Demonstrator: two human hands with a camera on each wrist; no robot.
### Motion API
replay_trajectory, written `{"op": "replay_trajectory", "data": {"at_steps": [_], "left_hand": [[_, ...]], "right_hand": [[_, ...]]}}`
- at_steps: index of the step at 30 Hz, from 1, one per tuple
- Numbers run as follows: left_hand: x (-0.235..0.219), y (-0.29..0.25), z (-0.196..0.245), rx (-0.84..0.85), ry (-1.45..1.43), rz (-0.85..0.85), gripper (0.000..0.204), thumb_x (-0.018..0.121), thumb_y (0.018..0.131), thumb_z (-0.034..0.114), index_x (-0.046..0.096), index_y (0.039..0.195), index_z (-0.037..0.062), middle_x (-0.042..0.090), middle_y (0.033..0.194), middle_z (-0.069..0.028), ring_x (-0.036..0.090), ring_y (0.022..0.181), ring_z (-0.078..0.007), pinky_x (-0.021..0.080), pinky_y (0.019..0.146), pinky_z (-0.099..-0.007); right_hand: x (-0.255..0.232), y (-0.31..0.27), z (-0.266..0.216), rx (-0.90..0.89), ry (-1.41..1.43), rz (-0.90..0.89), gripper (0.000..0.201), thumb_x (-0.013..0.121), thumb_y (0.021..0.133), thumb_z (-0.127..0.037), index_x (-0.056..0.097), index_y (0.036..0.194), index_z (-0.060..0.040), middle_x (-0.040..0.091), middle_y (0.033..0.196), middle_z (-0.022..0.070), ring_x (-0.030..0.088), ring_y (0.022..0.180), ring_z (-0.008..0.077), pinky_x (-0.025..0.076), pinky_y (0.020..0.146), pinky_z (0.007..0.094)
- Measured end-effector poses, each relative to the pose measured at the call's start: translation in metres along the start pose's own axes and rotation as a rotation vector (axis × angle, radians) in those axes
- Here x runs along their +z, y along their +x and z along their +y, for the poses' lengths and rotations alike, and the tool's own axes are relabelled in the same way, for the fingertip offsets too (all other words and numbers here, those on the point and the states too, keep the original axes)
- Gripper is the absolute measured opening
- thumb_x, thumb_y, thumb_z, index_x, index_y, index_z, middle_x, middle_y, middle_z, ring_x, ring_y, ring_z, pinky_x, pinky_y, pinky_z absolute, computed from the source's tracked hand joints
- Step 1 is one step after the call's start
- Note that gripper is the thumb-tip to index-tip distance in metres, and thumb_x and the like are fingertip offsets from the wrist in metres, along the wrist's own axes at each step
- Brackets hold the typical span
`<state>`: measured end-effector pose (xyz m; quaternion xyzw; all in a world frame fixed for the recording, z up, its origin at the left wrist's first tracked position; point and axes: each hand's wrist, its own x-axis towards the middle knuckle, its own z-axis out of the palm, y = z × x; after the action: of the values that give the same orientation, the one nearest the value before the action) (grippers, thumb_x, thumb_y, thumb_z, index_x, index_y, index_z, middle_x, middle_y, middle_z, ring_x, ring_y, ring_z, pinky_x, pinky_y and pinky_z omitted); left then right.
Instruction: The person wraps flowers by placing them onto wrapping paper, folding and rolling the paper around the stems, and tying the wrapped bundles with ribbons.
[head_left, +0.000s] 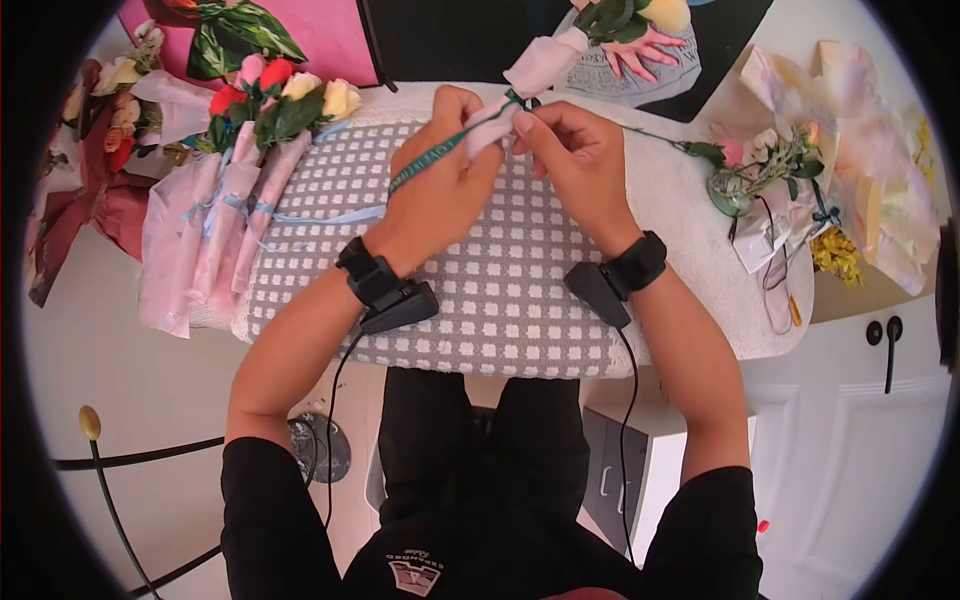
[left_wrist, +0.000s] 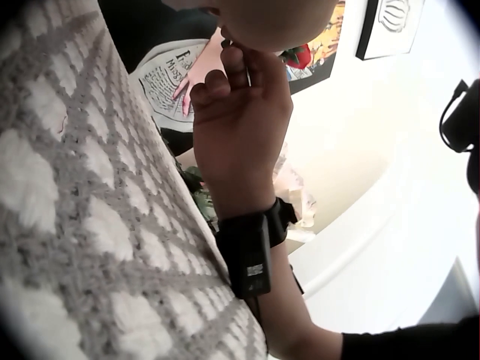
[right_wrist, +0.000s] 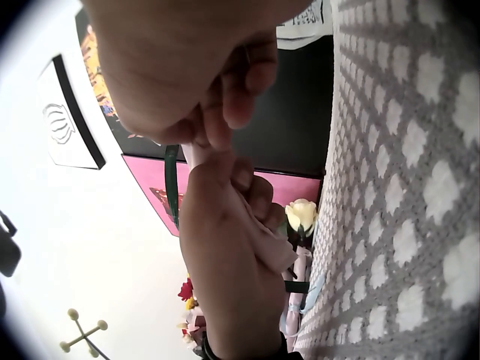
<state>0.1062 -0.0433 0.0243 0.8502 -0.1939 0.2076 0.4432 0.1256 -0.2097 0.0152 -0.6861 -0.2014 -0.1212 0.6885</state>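
Note:
Over the far part of the table, my left hand [head_left: 438, 185] grips the paper-wrapped stem of a single artificial rose [head_left: 545, 65]. Its pale head and green leaves point away to the upper right. A dark green printed ribbon [head_left: 432, 162] goes round the pink paper, and one long end drapes over the back of the left hand. At the ribbon's knot, the thumb and forefinger of my right hand [head_left: 583, 165] pinch the ribbon. The right wrist view shows the left hand [right_wrist: 229, 247] curled round the pink paper, below the right hand [right_wrist: 165, 67].
Several pink-wrapped roses [head_left: 230, 190] with light blue ribbon lie at the left of the grey-and-white checked cloth [head_left: 480, 290]. A light blue ribbon [head_left: 330, 216] trails from them. At the right are a glass vase [head_left: 730, 190] and a paper-wrapped bouquet [head_left: 850, 180]. Pictures [head_left: 450, 40] stand behind.

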Motion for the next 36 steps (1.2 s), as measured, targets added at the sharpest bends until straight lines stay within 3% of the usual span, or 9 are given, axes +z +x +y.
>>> {"op": "replay_trajectory", "data": {"at_steps": [6,9,16,17,20,23,29,34,36], "left_hand": [[0.004,0.007,-0.034,-0.295,-0.516,-0.009,0.023,0.057,0.092,0.019,0.058,0.103,-0.001,0.052,0.071,0.001,0.048,0.062,-0.0072,0.04,0.056,-0.0261],[-0.001,0.014,-0.047,-0.279,-0.65,0.037,0.022,0.057,0.092,0.019,0.058,0.103,-0.0005,0.051,0.07,0.002,0.046,0.06,-0.0057,0.037,0.053,-0.0237],[-0.01,0.013,-0.037,-0.418,-0.887,0.114,0.016,0.058,0.092,0.018,0.051,0.1,0.0062,0.048,0.074,0.0028,0.041,0.057,-0.0039,0.031,0.047,-0.0214],[-0.011,0.015,-0.035,-0.428,-0.947,0.132,0.013,0.058,0.091,0.016,0.048,0.097,0.0089,0.047,0.077,0.0024,0.041,0.057,-0.0048,0.032,0.048,-0.0211],[-0.013,0.017,-0.036,-0.42,-0.908,0.122,0.012,0.057,0.092,0.016,0.048,0.096,0.01,0.047,0.077,0.0021,0.041,0.057,-0.005,0.032,0.048,-0.0212],[-0.012,0.015,-0.034,-0.397,-0.933,0.075,0.012,0.056,0.092,0.016,0.047,0.097,0.0098,0.047,0.076,0.002,0.041,0.056,-0.0049,0.032,0.048,-0.0215],[-0.01,0.013,-0.031,-0.366,-0.909,-0.042,0.013,0.056,0.093,0.014,0.049,0.102,0.0069,0.048,0.075,0.0019,0.041,0.053,-0.0045,0.032,0.047,-0.0213],[-0.007,0.01,-0.03,-0.323,-0.902,-0.079,0.022,0.062,0.091,0.016,0.053,0.106,0.0033,0.05,0.068,0.0031,0.044,0.055,-0.0029,0.032,0.047,-0.0199],[-0.006,0.012,-0.031,-0.322,-0.884,-0.092,0.022,0.062,0.091,0.016,0.053,0.106,0.0027,0.051,0.068,0.0031,0.044,0.055,-0.0028,0.033,0.047,-0.0198]], "right_hand": [[-0.001,-0.007,0.001,0.018,-0.027,-0.162,0.019,0.069,0.091,-0.016,0.07,0.086,0.0016,0.066,0.068,0.0017,0.055,0.057,0.0033,0.042,0.051,0.0186],[-0.004,-0.003,0.0,-0.007,0.053,-0.335,0.018,0.065,0.091,-0.014,0.067,0.082,0.0011,0.065,0.069,0.0036,0.056,0.055,0.0062,0.043,0.05,0.0208],[-0.068,0.026,0.01,0.087,0.882,0.053,0.021,0.051,0.092,-0.022,0.058,0.081,-0.0054,0.052,0.068,0.0016,0.044,0.059,0.0142,0.037,0.057,0.0281],[-0.074,0.029,0.008,0.078,0.881,0.052,0.021,0.051,0.092,-0.022,0.058,0.081,-0.0054,0.052,0.068,0.0016,0.044,0.059,0.0142,0.037,0.057,0.0281],[-0.084,0.035,0.014,0.105,0.666,0.624,0.021,0.05,0.093,-0.023,0.061,0.096,-0.0054,0.059,0.081,0.0021,0.045,0.06,0.0133,0.038,0.058,0.0274],[-0.083,0.035,0.016,0.125,0.43,0.69,0.026,0.051,0.094,-0.025,0.062,0.107,-0.0049,0.064,0.087,0.004,0.047,0.059,0.0118,0.04,0.058,0.0263],[-0.047,0.029,0.005,0.12,-0.051,0.239,0.032,0.052,0.098,-0.027,0.069,0.114,-0.0051,0.07,0.108,0.0055,0.061,0.065,0.0093,0.047,0.059,0.0215],[-0.027,0.014,0.0,0.07,-0.553,-0.425,0.045,0.075,0.082,-0.032,0.067,0.121,-0.0104,0.069,0.099,0.0072,0.061,0.067,0.0124,0.049,0.061,0.0262],[-0.029,0.015,0.008,-0.021,-0.635,-0.407,0.051,0.079,0.076,-0.031,0.067,0.121,-0.0109,0.068,0.098,0.0078,0.061,0.068,0.0145,0.049,0.063,0.0276]]}}
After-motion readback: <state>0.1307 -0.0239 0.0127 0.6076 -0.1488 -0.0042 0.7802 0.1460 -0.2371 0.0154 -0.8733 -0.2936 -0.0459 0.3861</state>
